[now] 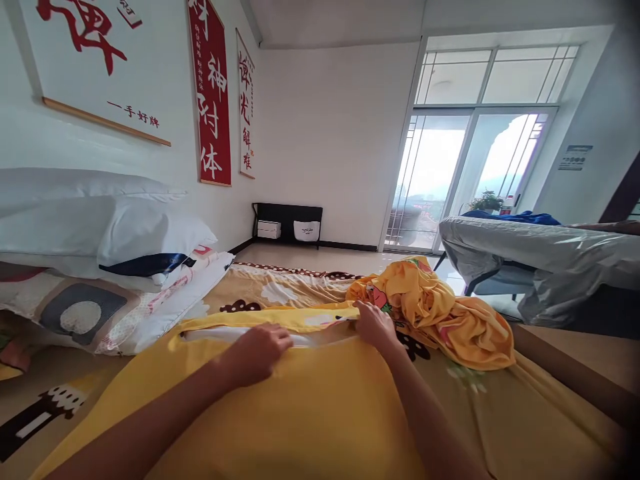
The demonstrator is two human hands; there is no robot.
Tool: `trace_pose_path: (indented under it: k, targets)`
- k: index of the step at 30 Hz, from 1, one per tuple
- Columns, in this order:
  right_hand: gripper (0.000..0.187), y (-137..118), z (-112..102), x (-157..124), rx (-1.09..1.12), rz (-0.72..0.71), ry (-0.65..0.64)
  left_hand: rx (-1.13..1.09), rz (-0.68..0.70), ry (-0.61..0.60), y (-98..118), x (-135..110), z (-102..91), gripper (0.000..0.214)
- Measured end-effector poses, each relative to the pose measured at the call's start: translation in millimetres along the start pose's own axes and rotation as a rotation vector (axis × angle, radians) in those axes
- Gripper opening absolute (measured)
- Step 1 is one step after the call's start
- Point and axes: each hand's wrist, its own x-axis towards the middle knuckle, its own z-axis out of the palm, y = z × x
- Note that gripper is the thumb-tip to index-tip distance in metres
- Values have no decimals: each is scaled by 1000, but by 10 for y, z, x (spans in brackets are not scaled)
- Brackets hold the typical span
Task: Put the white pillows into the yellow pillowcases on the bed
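A yellow fabric cover (pixel 300 413) lies spread in front of me, with a long opening along its far side. White material (pixel 225 333) shows inside that opening. My left hand (pixel 263 353) has its fingers curled over the near edge of the opening, around its middle. At the right end of the opening, my right hand (pixel 375 327) is closed on the cover's edge, its fingertips partly hidden. Just beyond my right hand is a crumpled orange-yellow cloth (pixel 435 307) with printed figures.
A patterned bed sheet (pixel 500 400) lies underneath. Stacked pillows (pixel 150 227) stand at the left. A plastic-wrapped table (pixel 540 243) with blue cloth (pixel 520 217) on it is at the right. Against the far wall stands a black rack (pixel 287 215) with white boxes, near glass doors (pixel 430 167).
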Motion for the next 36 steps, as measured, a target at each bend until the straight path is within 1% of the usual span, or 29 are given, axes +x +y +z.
trace_pose_path:
  k: [1,3,6,7,9,11,12,14,16,18,19,21,23,24,26,28,32,33,34,36]
  targets:
    - [46,-24,109,13,14,4,7,-15,70,-28,142,132,102,41]
    - [40,-13,304,24,42,25,38,-15,119,-65,344,402,306,47]
    - [36,162,489,-2,79,126,129,-31,174,-115,469,805,552,51]
    - [35,245,517,-17,108,163,183,-45,196,-122,486,938,603,52]
    - [37,403,528,-41,191,204,316,-75,217,-98,520,1211,656,55]
    - [38,515,503,-49,280,194,430,-95,198,-60,566,1496,670,59]
    - [38,548,488,-45,315,178,462,-103,182,-59,590,1638,679,59]
    - [36,585,470,-28,380,146,490,-125,146,-72,630,1897,733,54]
    - [34,607,477,-4,426,137,496,-172,117,-60,639,2085,862,47]
    - [33,629,501,24,449,151,492,-230,78,-33,612,2181,1058,51]
    - [33,639,516,38,458,159,488,-243,45,-55,590,2195,1167,55]
    - [32,653,546,62,478,174,477,-242,-28,-151,544,2180,1371,57]
    - [33,653,569,80,490,189,466,-204,-68,-229,514,2145,1516,47]
    - [34,650,577,86,495,192,462,-182,-66,-237,509,2132,1561,42]
    - [36,640,585,90,509,192,461,-149,-35,-205,514,2123,1607,40]
    - [37,631,584,87,526,177,462,-151,-6,-145,525,2130,1617,44]
    - [36,613,560,71,544,142,476,-234,17,64,527,2172,1607,59]
    - [36,608,551,67,551,133,483,-262,21,94,525,2197,1599,63]
    - [36,603,541,63,558,126,491,-288,29,95,524,2233,1590,65]
    - [36,597,522,58,578,125,502,-326,49,36,526,2336,1576,63]
